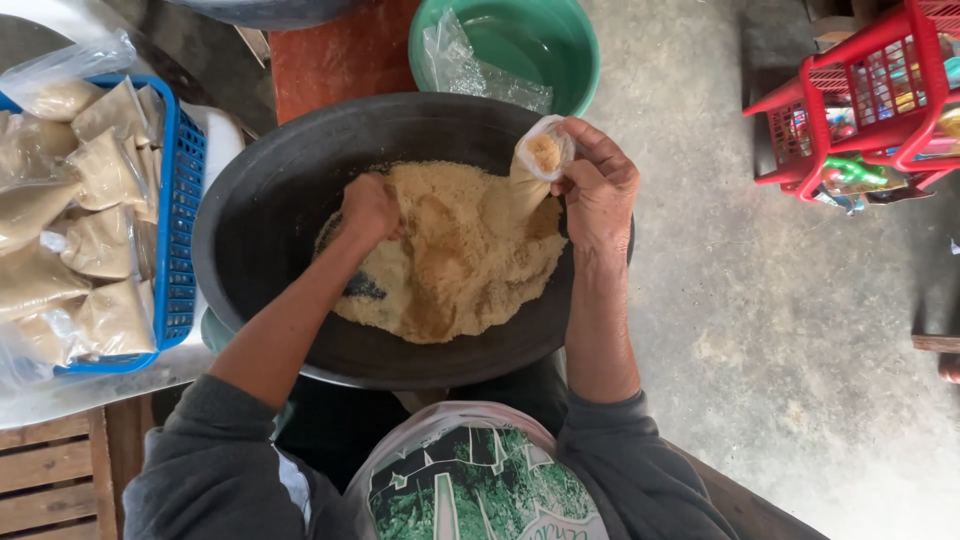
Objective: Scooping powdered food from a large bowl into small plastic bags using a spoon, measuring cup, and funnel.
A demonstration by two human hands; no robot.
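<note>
One wide black basin (270,210) fills the middle of the view, set low in front of the seated person, and a broad heap of tan crumbs (460,255) covers most of its floor, so much is left to pack. At the basin's left edge a blue basket (182,230) sits on a white surface, already crowded with filled clear bags (100,240) of the same crumbs; I judge the bagging well under way yet far from done. Beyond the basin's far edge stands a green bowl (575,50) with loose plastic in it, and well off to the right on the concrete floor (760,300) is a red rack (860,90) of small goods; neither blocks the hands. The right hand (600,190) is over the basin's far right rim, its fingers pinched shut around the neck of a small clear bag (540,160), mouth held open and partly filled. The left hand (370,208) is down in the heap with its fingers curled closed, seemingly around a dark scoop (362,288) whose end shows beneath it, though the grip itself is hidden.
</note>
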